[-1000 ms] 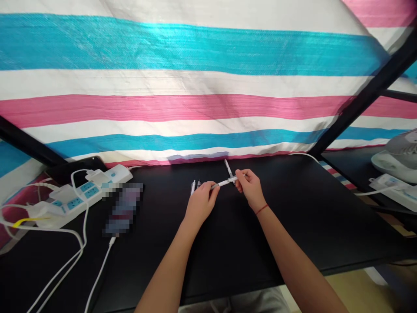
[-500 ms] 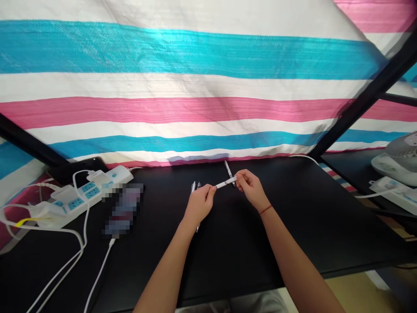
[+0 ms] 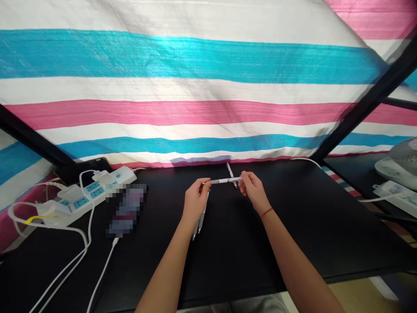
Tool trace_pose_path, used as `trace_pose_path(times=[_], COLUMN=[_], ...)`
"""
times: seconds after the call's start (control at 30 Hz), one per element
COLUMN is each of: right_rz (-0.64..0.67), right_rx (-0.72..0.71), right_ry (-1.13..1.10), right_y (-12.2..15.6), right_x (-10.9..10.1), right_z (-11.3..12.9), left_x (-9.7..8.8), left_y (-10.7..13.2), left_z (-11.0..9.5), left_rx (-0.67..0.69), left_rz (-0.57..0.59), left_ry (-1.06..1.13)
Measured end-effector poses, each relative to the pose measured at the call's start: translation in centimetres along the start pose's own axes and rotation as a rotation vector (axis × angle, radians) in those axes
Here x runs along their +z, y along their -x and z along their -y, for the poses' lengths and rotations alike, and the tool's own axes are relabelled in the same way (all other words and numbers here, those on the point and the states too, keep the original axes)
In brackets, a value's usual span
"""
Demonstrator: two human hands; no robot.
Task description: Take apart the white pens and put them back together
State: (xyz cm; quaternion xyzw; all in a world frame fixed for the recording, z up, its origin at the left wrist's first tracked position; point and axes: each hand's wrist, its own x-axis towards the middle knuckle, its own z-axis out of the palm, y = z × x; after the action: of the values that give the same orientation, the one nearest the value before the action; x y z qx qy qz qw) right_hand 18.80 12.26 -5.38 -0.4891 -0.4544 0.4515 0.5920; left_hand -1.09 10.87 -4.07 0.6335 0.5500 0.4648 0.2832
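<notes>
Far left on the desk (image 3: 302, 230), I log a white power strip (image 3: 97, 191) with plugs and white cables, then a pixelated object (image 3: 127, 208), its shape unreadable. Next, two pens (image 3: 202, 219) lie just under the left wrist, pointing toward me.

Left hand (image 3: 196, 202): fingers (image 3: 204, 181) clenched on the left end of a white pen (image 3: 224, 180). Right hand (image 3: 254, 191): fingers (image 3: 244, 176) pinched on its right end. The pen is carried above the desk, long axis nearly level and side to side, and both hands are equally close.

A second pen (image 3: 230, 171) lies on the desk, angled under the held pen and nearer the right hand; contact between them cannot be told. The desk's far edge is close beyond it. Open black surface extends toward me and to the right, up to the desk's right corner.
</notes>
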Motion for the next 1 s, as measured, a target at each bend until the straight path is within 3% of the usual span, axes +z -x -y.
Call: trace_pose_path(times=[0.37,0.6,0.8,1.0], right_rz=[-0.035,0.011,-0.014,0.027], right_rx=[-0.006,-0.052,-0.022,-0.038], right_ry=[0.148,0.024,0.141,0.001], right_y=[-0.23,-0.40,-0.36,-0.44], right_x=[-0.82,-0.74,-1.01,-0.97], right_z=[-0.28,-0.10,-0.27,0.09], left_x=[0.34,0.13,0.31,0.29], left_y=[0.26,0.22,0.23,0.08], left_z=[-0.05,-0.23,-0.12,0.03], left_rx=[0.032,-0.004,-0.005,-0.027], left_rz=[-0.043,-0.040,-0.033,-0.033], left_ry=[0.038,0.013,0.045,0.066])
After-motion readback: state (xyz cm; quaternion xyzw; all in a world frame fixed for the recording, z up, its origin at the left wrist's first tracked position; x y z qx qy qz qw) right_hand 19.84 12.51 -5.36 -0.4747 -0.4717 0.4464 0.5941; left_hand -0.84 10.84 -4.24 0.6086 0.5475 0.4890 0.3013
